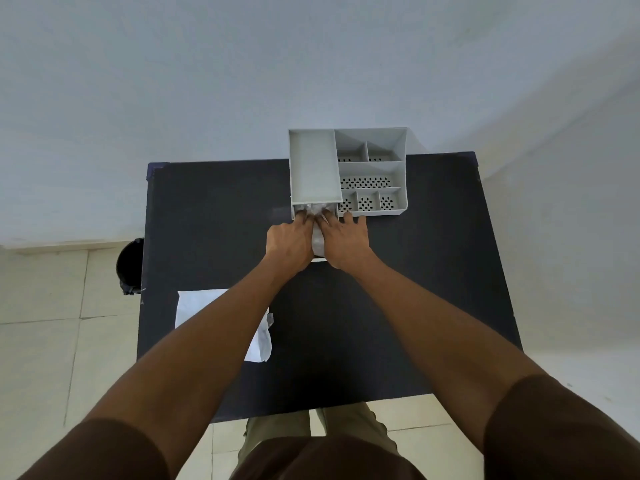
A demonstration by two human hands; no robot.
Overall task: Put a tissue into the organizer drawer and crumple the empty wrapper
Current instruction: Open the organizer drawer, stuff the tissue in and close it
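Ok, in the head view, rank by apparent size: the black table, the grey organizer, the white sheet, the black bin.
1. black table
2. grey organizer
3. white sheet, partly hidden by the arm, so unsure against the organizer
4. black bin, mostly hidden

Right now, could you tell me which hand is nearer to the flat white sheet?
Left. The left hand is at the drawer, the sheet beneath its forearm; the right hand is farther right.

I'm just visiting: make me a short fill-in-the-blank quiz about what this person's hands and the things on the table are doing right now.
1. Both hands press a tissue into the organizer's open ____.
2. The table top is ____ in colour.
3. The white wrapper lies under the person's ____ forearm.
4. Holes dot the floors of the organizer's ____.

Missing words: drawer; black; left; compartments
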